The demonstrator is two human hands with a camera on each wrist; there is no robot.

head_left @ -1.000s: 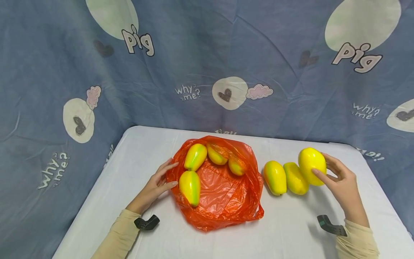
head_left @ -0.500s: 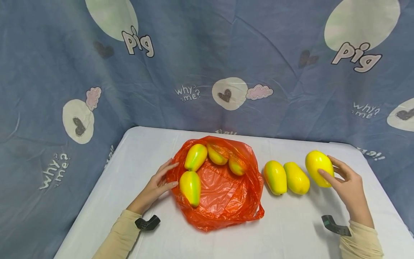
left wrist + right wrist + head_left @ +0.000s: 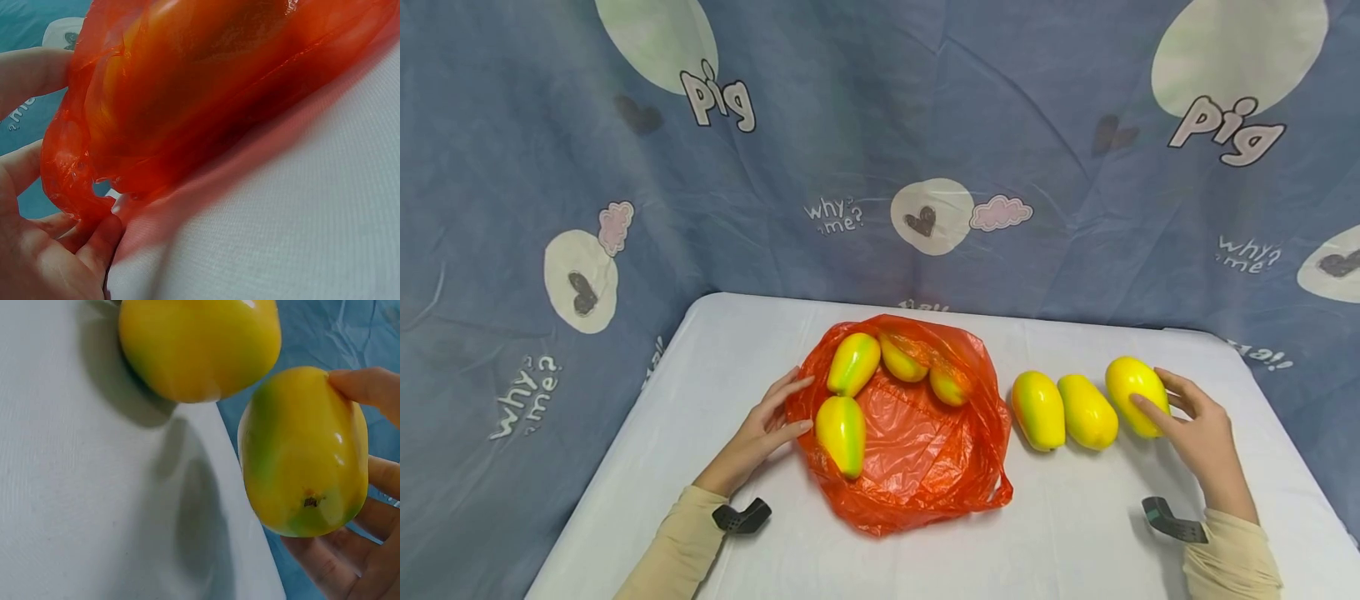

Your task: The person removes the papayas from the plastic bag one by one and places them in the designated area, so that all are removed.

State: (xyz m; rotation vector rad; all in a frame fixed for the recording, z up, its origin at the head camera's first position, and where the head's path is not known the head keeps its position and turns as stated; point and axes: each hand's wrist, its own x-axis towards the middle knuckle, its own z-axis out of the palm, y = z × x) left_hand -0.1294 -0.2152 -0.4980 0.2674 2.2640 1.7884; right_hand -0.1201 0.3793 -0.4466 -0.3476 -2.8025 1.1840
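Note:
My left hand is at the left rim of a red plastic bag; in the left wrist view its fingers curl round a fold of the bag. Several yellow-green mangoes lie inside, among them a front mango and a back-left mango. To the right, my right hand grips a mango between thumb and fingers. Whether that mango touches the table is unclear. Beside it lie a middle mango and a mango next to the bag.
The table has a white cover. A blue printed curtain hangs behind the table and along its left side. The bag's handle loop sticks out at its right front.
My right hand has moved the mango a little to the right and down, away from the middle mango. The left hand and the bag have hardly moved.

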